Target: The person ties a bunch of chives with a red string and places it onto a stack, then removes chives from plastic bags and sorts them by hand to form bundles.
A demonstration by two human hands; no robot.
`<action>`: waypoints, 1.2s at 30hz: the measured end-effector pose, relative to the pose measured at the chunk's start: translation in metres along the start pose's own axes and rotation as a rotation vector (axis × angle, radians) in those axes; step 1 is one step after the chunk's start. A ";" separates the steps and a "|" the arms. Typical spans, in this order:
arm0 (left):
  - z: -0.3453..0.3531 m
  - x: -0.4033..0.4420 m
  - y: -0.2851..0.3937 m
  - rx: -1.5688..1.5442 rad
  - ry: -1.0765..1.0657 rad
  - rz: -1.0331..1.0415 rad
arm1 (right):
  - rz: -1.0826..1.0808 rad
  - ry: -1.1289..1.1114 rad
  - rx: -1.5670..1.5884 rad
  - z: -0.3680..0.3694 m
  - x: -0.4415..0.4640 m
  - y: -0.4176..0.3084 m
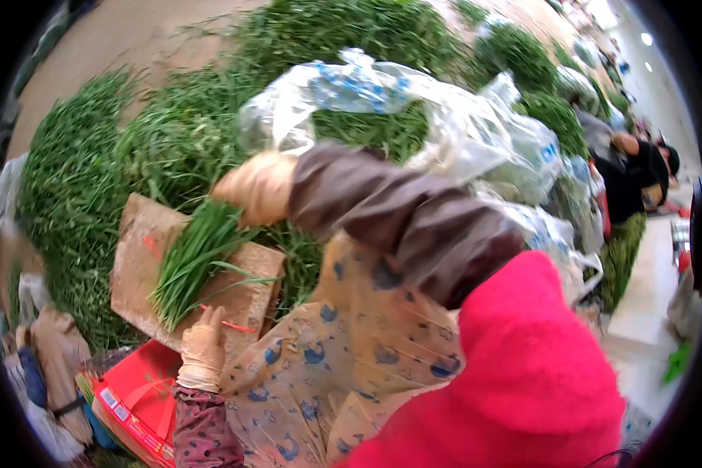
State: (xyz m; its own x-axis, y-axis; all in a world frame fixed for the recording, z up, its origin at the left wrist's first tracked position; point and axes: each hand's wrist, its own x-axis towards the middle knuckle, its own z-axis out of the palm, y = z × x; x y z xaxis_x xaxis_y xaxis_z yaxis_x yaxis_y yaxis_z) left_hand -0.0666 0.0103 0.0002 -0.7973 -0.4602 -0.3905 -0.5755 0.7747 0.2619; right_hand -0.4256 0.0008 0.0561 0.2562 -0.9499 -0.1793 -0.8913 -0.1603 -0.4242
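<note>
A bunch of green chives (199, 253) lies slantwise across a worn, brownish board (136, 269). My right hand (259, 187), in a pale glove and blurred by motion, is closed around the bunch's upper end; its fingertips are partly hidden. Below the bunch's lower end, my left hand (203, 347), also gloved, has its fingers together on a thin red tie (240, 326). This tie lies on the board, and another bit of red shows at the bunch's other side.
Heaped chives (171, 148) surround the board's far side. Clear plastic bags (476, 125) of greens stand beyond my right arm. A red box-like bag (144, 390) is beside my left forearm. A patterned apron (312, 366) covers my lap. Another person (632, 179) is at far right.
</note>
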 end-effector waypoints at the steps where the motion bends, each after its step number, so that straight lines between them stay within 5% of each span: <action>1: 0.000 0.004 -0.003 0.009 0.050 0.084 | 0.112 0.056 -0.049 -0.014 -0.031 0.032; 5: -0.011 0.022 0.008 -0.083 0.050 0.157 | 0.641 0.167 -0.043 -0.055 -0.221 0.060; 10: -0.063 0.052 0.060 0.097 0.001 0.208 | 0.837 0.471 0.323 -0.030 -0.404 0.023; 14: -0.095 0.081 0.119 0.065 0.107 0.347 | 0.929 0.324 0.537 0.034 -0.489 -0.036; 18: -0.109 0.104 0.234 0.013 0.208 0.657 | 1.237 -0.283 0.313 0.095 -0.509 -0.091; 22: -0.075 0.107 0.345 0.146 -0.172 0.590 | 1.065 -0.100 0.433 0.180 -0.521 -0.150; 26: -0.004 0.109 0.427 0.240 -0.361 0.944 | 1.054 -0.357 0.562 0.175 -0.513 -0.139; 28: 0.060 0.111 0.430 0.354 -0.253 1.043 | 1.031 -0.344 0.624 0.154 -0.515 -0.133; 30: 0.075 0.112 0.431 0.419 -0.474 0.976 | 0.925 -0.441 0.630 0.149 -0.519 -0.130; 32: 0.090 0.121 0.423 0.560 -0.822 0.693 | 0.897 -0.343 0.745 0.130 -0.529 -0.127; 34: 0.091 0.124 0.425 0.732 -0.968 0.635 | 1.016 -0.176 0.638 0.119 -0.532 -0.111; 36: 0.073 0.104 0.424 0.673 -0.781 0.784 | 1.298 0.154 0.468 0.124 -0.531 -0.083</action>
State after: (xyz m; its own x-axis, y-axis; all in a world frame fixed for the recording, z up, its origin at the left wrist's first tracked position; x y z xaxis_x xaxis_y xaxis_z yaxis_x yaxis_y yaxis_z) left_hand -0.3802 0.3225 0.0066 -0.4306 0.4099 -0.8041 0.3803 0.8904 0.2503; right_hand -0.4416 0.5520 0.0769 -0.7207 -0.3734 -0.5841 -0.2429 0.9252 -0.2916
